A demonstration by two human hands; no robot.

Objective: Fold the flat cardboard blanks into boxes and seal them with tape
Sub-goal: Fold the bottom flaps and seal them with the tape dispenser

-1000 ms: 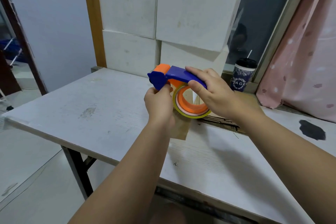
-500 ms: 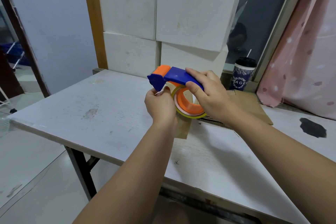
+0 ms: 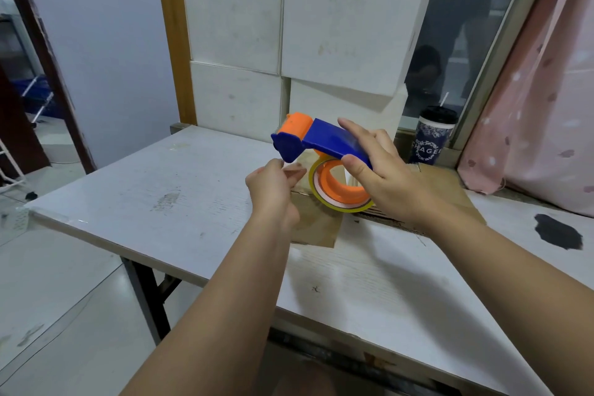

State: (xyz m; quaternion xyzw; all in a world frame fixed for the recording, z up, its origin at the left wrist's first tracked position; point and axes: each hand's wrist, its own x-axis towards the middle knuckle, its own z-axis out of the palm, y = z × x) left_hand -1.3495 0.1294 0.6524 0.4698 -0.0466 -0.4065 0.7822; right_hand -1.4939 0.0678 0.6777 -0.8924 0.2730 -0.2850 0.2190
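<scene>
Cardboard blank (image 3: pixel 318 228), flat and brown, lies on the scuffed white table (image 3: pixel 160 196), in front of four stacked white boxes (image 3: pixel 347 32). Right hand (image 3: pixel 385 183) is clamped on the handle of the blue-and-orange plastic tape dispenser (image 3: pixel 324 138), held in the air above the blank, with the yellow-edged tape roll (image 3: pixel 337 199) on its orange hub. Left hand (image 3: pixel 273 193) is just below the dispenser's head, fingers curled, thumb and forefinger close together; whether tape is pinched between them cannot be told. Dark lidded cup (image 3: pixel 430 141) stands by the window.
</scene>
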